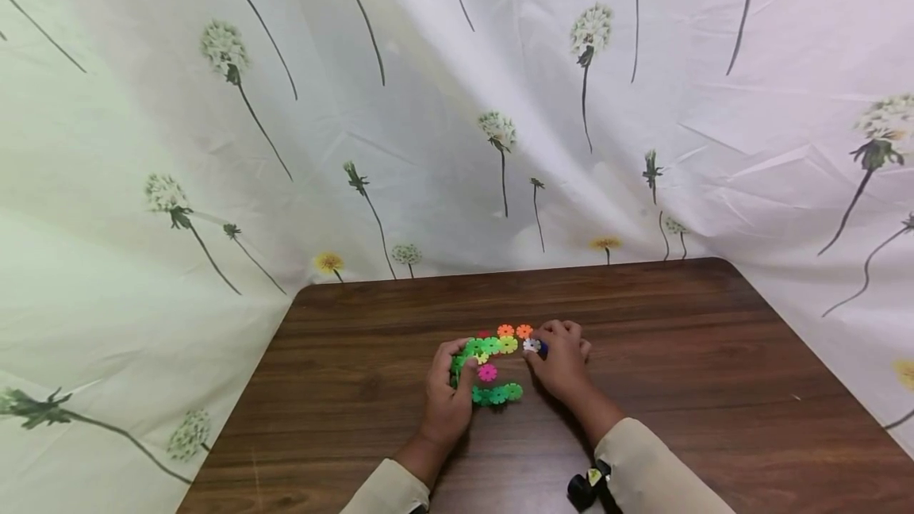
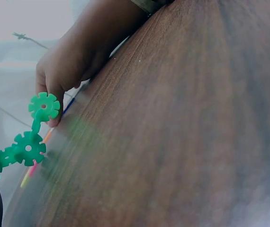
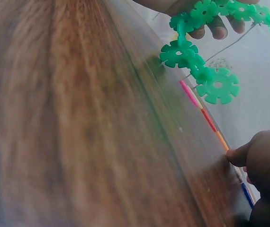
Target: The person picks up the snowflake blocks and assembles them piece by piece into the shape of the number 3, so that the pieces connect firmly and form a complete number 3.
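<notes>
My left hand (image 1: 448,399) grips a curved chain of interlocking green snowflake discs (image 1: 498,396), raised above the table. The chain's upper end turns yellow-green (image 1: 508,345). In the right wrist view, the green chain (image 3: 219,86) hangs with one end dangling. My right hand (image 1: 564,367) is at a white snowflake disc (image 1: 531,345), thumb on its near side and fingers bent at its far side. Partly hidden beside that hand is a blue disc (image 1: 544,348). Loose orange discs (image 1: 524,331) and a pink disc (image 1: 487,372) lie flat between the hands.
A brown wooden table (image 1: 678,355) carries the pieces. A red disc (image 1: 483,334) shows partly behind the chain. Behind the table hangs a white cloth (image 1: 443,181) printed with dandelions. Black wrist gear (image 1: 584,490) sits by the right sleeve.
</notes>
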A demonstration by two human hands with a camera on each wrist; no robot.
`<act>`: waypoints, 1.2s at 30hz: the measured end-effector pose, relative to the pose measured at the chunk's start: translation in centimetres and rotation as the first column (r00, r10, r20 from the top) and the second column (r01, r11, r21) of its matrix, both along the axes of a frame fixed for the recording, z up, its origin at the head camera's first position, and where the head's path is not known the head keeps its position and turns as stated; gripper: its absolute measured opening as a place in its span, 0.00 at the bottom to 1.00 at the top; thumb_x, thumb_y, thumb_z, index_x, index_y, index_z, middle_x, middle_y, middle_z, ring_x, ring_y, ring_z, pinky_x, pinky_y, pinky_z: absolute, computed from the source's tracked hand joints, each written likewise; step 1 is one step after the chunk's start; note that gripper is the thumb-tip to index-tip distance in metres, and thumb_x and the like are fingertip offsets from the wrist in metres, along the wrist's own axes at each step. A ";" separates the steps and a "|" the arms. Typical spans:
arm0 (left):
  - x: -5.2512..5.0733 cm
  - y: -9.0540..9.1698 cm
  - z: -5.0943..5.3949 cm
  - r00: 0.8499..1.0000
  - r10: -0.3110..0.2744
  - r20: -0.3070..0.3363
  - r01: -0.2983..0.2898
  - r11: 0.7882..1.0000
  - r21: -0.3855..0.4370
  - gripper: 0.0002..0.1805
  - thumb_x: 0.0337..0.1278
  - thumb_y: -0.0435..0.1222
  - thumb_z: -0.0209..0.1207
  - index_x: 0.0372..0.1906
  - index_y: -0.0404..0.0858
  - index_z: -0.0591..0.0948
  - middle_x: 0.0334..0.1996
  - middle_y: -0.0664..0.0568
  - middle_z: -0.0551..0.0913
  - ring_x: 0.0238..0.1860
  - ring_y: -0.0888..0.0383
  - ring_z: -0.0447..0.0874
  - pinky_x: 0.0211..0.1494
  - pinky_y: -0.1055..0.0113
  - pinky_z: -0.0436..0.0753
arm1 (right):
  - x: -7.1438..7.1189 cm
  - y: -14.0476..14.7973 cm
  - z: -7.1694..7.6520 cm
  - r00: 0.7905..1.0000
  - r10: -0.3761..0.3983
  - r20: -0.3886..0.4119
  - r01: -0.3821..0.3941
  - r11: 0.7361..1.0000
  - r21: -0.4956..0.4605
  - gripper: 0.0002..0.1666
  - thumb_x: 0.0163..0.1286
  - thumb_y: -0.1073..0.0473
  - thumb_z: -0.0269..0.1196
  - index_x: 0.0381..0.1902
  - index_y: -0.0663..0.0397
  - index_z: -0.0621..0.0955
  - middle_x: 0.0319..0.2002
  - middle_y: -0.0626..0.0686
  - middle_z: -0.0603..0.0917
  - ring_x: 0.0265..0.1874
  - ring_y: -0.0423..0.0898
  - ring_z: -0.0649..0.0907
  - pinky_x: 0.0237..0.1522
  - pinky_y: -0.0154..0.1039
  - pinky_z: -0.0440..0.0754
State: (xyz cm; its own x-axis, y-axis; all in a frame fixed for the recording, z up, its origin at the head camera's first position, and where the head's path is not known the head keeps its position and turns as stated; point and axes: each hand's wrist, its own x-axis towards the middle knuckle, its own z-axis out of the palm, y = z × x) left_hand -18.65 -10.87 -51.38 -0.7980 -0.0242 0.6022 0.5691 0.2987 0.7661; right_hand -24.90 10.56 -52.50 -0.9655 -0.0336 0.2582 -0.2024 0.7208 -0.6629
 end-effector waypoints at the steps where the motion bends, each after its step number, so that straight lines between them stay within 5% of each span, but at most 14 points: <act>1: 0.0 0.0 0.0 1.000 -0.001 0.003 0.001 1.000 0.001 0.15 0.80 0.27 0.59 0.64 0.37 0.80 0.58 0.46 0.84 0.61 0.60 0.83 0.68 0.72 0.80 | 0.0 0.0 0.0 1.000 0.004 -0.001 -0.004 1.000 0.004 0.18 0.71 0.55 0.77 0.55 0.55 0.91 0.59 0.58 0.84 0.70 0.64 0.69 0.67 0.71 0.60; 17: 0.2 0.0 0.2 1.000 -0.005 0.023 0.005 1.000 0.015 0.14 0.81 0.29 0.58 0.63 0.37 0.80 0.58 0.46 0.84 0.60 0.60 0.83 0.67 0.72 0.80 | 0.0 0.0 0.0 1.000 0.008 0.010 -0.007 0.999 -0.042 0.03 0.73 0.60 0.73 0.43 0.50 0.91 0.57 0.56 0.88 0.70 0.63 0.70 0.68 0.71 0.58; 22: 0.2 -0.1 0.1 1.000 -0.003 0.001 0.003 1.000 0.009 0.14 0.80 0.27 0.58 0.64 0.37 0.81 0.57 0.45 0.84 0.59 0.60 0.83 0.66 0.72 0.80 | 0.1 0.0 0.0 1.000 0.002 0.013 -0.001 0.998 -0.064 0.09 0.71 0.62 0.75 0.48 0.50 0.91 0.57 0.56 0.87 0.71 0.62 0.71 0.68 0.71 0.59; 27: 0.4 -0.2 0.3 0.999 0.000 0.041 -0.001 1.000 0.011 0.14 0.80 0.28 0.59 0.63 0.38 0.81 0.57 0.48 0.84 0.60 0.61 0.83 0.66 0.70 0.82 | 0.3 -0.1 0.0 1.000 0.000 -0.005 -0.001 0.998 -0.064 0.12 0.69 0.63 0.76 0.50 0.50 0.91 0.55 0.54 0.87 0.67 0.61 0.73 0.67 0.69 0.60; 36: 0.5 -0.2 0.5 0.998 -0.002 0.058 0.002 1.000 0.000 0.14 0.81 0.30 0.60 0.64 0.38 0.80 0.58 0.49 0.84 0.60 0.60 0.83 0.67 0.68 0.82 | 0.6 -0.2 0.1 0.995 0.027 -0.098 -0.037 0.994 -0.103 0.04 0.74 0.64 0.72 0.44 0.52 0.90 0.46 0.52 0.91 0.54 0.54 0.82 0.61 0.64 0.61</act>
State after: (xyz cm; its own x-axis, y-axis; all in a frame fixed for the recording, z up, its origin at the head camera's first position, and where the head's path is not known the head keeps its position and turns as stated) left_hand -18.19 -11.05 -50.91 -0.8315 -0.0232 0.5551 0.5244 0.2976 0.7978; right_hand -24.29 10.31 -52.41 -0.9347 -0.0324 0.3540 -0.2913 0.6408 -0.7103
